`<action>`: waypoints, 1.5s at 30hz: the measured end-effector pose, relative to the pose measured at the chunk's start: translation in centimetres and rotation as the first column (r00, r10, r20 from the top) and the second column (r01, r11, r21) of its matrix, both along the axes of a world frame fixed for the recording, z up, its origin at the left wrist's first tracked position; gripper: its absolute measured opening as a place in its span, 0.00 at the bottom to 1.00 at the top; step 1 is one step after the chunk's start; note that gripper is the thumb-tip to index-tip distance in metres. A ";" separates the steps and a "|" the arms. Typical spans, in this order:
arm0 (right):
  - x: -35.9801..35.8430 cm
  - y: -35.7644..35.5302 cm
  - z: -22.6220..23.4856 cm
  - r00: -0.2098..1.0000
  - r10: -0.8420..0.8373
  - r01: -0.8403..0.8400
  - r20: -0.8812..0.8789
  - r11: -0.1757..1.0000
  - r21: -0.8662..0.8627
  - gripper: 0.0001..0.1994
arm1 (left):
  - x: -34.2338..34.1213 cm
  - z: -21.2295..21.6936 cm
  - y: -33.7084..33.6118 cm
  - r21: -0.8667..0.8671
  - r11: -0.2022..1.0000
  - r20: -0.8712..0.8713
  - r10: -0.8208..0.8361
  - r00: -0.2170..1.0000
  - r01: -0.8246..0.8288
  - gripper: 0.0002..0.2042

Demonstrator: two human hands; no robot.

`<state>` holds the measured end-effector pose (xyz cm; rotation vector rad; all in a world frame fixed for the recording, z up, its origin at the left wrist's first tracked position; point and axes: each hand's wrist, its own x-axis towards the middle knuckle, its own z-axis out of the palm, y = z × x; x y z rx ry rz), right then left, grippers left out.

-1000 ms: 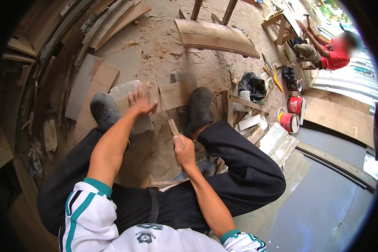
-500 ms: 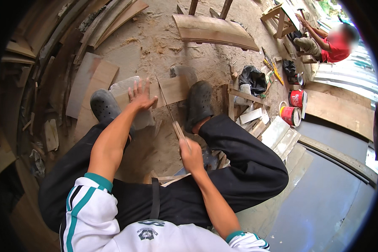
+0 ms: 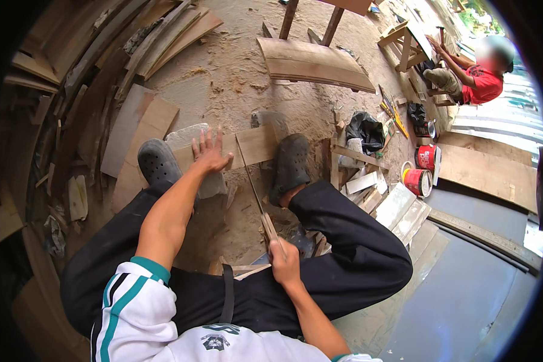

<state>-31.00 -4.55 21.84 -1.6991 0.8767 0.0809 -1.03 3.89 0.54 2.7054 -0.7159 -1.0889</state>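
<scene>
A handsaw (image 3: 252, 184) slants across a flat wooden board (image 3: 260, 146), its thin blade meeting the board's near edge and face. My right hand (image 3: 285, 262) is wrapped round the saw's wooden handle, above my lap. My left hand (image 3: 212, 155) lies flat on the board, left of the blade, fingers spread. Under the board's left part is a pale stone-like block (image 3: 186, 136), and another grey block (image 3: 268, 119) shows behind its right part. My dark clogs flank the board: the left clog (image 3: 158, 161) at one end, the right clog (image 3: 291, 163) against the other.
Long planks (image 3: 181, 39) are stacked at the left. A wooden piece with legs (image 3: 320, 63) lies ahead. On the right are a black plastic bag (image 3: 366, 131), red cans (image 3: 417, 182), wood scraps (image 3: 362, 166) and a grey sheet (image 3: 458, 289). A person in red (image 3: 482, 83) works at far right.
My right hand has drawn the saw back toward me and slightly to the right. My left hand stays pressed on the board. The whole view has shifted a little.
</scene>
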 end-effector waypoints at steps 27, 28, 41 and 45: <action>1.3 -1.0 -1.0 1.000 0.028 -0.028 -0.013 0.999 -0.040 0.16 | -0.4 0.4 0.0 -0.018 1.000 -0.023 -0.004 1.000 0.004 0.49; 3.0 -1.7 -3.4 0.994 0.080 -0.066 0.079 0.984 -0.166 0.17 | 0.1 0.3 -0.4 -0.029 1.000 -0.013 -0.003 1.000 0.002 0.49; 4.7 -2.3 -0.3 0.977 -0.142 0.189 -0.159 0.922 0.337 0.23 | -0.4 -0.3 -0.1 -0.026 1.000 -0.024 0.014 1.000 -0.015 0.49; 5.7 -3.1 -4.4 0.981 -0.096 0.141 -0.166 0.948 0.285 0.26 | -0.5 0.6 -0.9 -0.061 0.998 -0.003 0.005 1.000 -0.005 0.48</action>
